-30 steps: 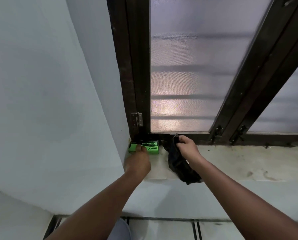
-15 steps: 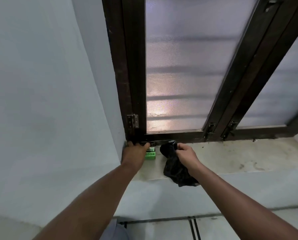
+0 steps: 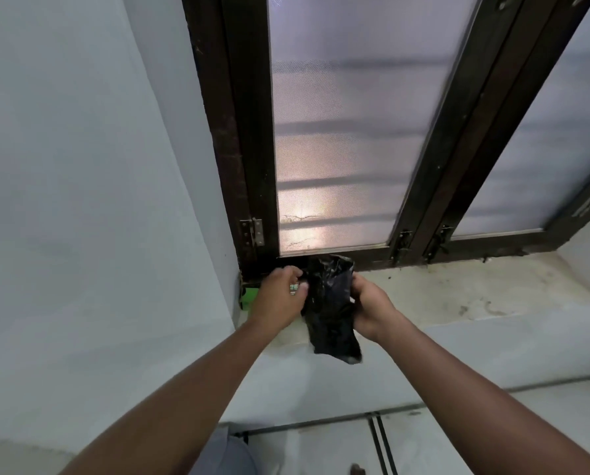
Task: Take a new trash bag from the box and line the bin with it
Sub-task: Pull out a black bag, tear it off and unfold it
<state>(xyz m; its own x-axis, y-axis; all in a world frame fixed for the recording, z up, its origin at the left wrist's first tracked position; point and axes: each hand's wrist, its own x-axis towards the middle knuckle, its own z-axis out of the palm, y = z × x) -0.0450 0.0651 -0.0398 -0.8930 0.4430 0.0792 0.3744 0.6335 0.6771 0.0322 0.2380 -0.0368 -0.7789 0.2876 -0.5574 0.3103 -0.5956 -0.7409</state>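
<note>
A crumpled black trash bag [image 3: 329, 303] hangs between my two hands over the window sill. My right hand [image 3: 370, 308] grips its right side. My left hand [image 3: 280, 294] pinches its upper left edge. The green trash bag box [image 3: 250, 294] lies on the sill in the left corner, mostly hidden behind my left hand; only a green sliver and a bit of its print show. No bin is in view.
The stained pale sill [image 3: 458, 296] runs right under a dark wooden window frame [image 3: 249, 166] with frosted panes. A grey wall [image 3: 81, 200] closes the left side. Tiled floor [image 3: 424, 440] lies below the sill.
My left hand has left the green box and come right onto the bag's edge. The bag has been lifted and held more upright between both hands.
</note>
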